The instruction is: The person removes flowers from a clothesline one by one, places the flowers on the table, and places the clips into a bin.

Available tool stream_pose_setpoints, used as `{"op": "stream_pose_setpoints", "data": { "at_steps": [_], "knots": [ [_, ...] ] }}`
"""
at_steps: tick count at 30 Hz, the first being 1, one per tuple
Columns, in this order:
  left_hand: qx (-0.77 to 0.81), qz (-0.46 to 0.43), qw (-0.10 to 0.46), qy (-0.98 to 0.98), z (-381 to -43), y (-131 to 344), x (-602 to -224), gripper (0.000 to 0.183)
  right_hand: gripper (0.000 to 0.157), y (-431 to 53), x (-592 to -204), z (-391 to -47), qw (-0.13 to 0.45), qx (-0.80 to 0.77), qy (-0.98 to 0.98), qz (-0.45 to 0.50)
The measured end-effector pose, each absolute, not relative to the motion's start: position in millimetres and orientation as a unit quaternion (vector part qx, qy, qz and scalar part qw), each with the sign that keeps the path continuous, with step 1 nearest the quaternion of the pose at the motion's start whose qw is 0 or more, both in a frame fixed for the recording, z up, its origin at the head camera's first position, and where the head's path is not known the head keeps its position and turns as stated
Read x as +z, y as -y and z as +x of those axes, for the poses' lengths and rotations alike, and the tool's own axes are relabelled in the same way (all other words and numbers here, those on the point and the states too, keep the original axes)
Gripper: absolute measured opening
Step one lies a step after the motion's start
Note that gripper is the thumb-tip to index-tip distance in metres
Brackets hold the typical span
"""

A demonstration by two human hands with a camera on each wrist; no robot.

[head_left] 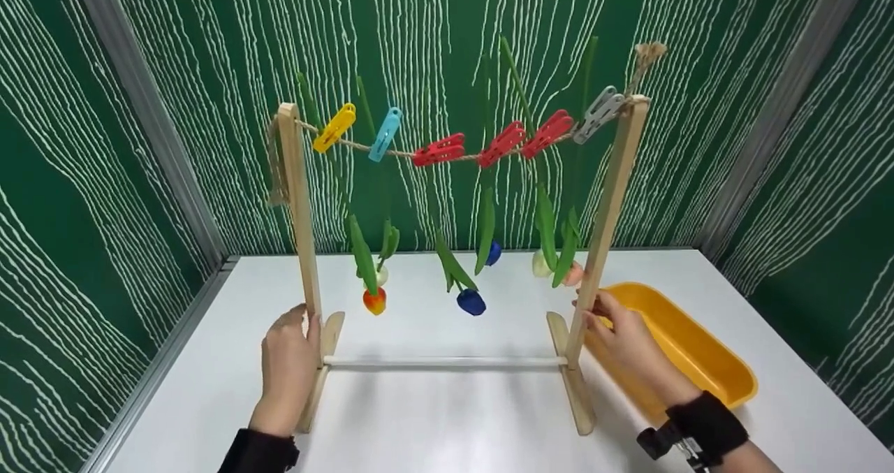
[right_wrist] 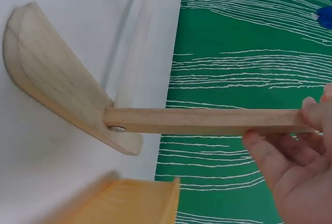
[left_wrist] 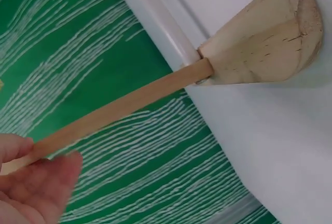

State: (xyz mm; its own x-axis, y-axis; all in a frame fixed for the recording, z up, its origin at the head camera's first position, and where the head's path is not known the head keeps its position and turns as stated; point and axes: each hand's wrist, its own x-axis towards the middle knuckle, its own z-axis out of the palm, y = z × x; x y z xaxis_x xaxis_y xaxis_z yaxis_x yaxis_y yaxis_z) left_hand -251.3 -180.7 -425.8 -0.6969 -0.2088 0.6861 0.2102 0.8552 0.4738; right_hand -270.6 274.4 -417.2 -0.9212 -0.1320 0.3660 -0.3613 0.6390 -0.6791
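A wooden drying rack stands on the table, with a twine line (head_left: pixel 401 154) strung between its posts. Low on the left post (head_left: pixel 300 200), my left hand (head_left: pixel 288 354) grips the wood between thumb and fingers. The right post (head_left: pixel 613 193) is pinched low down by my right hand (head_left: pixel 632 340). Artificial tulips hang heads down from the line, among them an orange-red tulip (head_left: pixel 374 301) and a dark blue tulip (head_left: pixel 471 302). A yellow clothespin (head_left: pixel 335 128), a light blue clothespin (head_left: pixel 385 134), three red ones and a grey clothespin (head_left: pixel 598 114) are clipped along the twine.
A yellow-orange tray (head_left: pixel 684 340) lies to the right, partly behind my right forearm. Wooden feet (head_left: pixel 580 403) and a white crossbar (head_left: pixel 447 362) form the rack's base on the white table (head_left: pixel 433 431). Green walls with white streaks enclose the back and sides.
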Motion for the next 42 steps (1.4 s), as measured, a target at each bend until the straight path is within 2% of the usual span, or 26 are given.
{"op": "stream_pose_setpoints", "data": {
  "at_steps": [4,6,8,11,13,17,22,25,27,31,35,42],
  "knots": [
    [-0.31,-0.032,0.451,0.836,-238,153,-405,0.034,0.037,-280,-381,-265,0.198,0.376,0.891,0.158],
    [-0.335,-0.086,0.478,0.808,-228,130,-390,0.035,0.037,-282,-352,-259,0.24,0.375,0.88,0.168],
    [-0.359,-0.156,0.481,0.785,-219,106,-376,0.036,0.034,-284,-318,-253,0.295,0.364,0.863,0.189],
    [-0.406,-0.26,0.447,0.753,-209,70,-353,0.038,0.031,-282,-263,-242,0.368,0.351,0.826,0.244],
    [-0.448,-0.31,0.402,0.736,-205,47,-338,0.04,0.03,-279,-229,-237,0.408,0.333,0.801,0.286],
    [-0.518,-0.375,0.308,0.704,-203,6,-309,0.042,0.032,-270,-172,-231,0.435,0.272,0.79,0.338],
    [-0.556,-0.389,0.205,0.705,-215,-36,-275,0.05,0.04,-254,-131,-236,0.404,0.135,0.84,0.335],
    [-0.584,-0.347,0.147,0.719,-223,-56,-261,0.06,0.041,-246,-118,-243,0.367,0.069,0.862,0.342],
    [-0.595,-0.313,0.131,0.728,-229,-67,-254,0.065,0.04,-242,-111,-247,0.341,0.035,0.873,0.346],
    [-0.594,-0.254,0.139,0.75,-244,-86,-247,0.07,0.037,-238,-101,-255,0.273,0.006,0.902,0.334],
    [-0.605,-0.223,0.169,0.745,-263,-100,-246,0.064,0.033,-240,-94,-260,0.223,0.013,0.924,0.311],
    [-0.633,-0.247,0.24,0.694,-285,-117,-255,0.029,0.028,-246,-88,-268,0.19,0.022,0.939,0.286]
  ]
}}
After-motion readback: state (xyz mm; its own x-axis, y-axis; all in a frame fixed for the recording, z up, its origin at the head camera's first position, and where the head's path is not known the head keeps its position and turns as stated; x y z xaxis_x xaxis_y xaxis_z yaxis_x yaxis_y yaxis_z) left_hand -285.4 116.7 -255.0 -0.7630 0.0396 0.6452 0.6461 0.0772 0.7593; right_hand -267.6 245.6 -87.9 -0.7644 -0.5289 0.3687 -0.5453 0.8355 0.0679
